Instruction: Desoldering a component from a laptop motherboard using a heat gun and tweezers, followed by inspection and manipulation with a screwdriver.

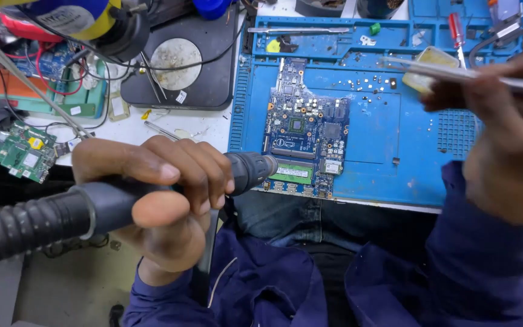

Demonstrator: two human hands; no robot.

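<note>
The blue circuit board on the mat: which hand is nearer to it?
Left. The left hand grips a black hot-air wand whose tip reaches the blue circuit board. The right hand, holding tweezers, hangs off to the board's right.

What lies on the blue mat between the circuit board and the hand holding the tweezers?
In the head view, between the circuit board and the right hand with the tweezers, the blue mat shows only small loose screws and bits near its top.

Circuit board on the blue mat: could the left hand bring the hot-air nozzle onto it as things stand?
Probably yes. The left hand grips the hot-air handle, its nozzle already at the edge of the circuit board, with nothing between them. The right hand is off to the side.
</note>
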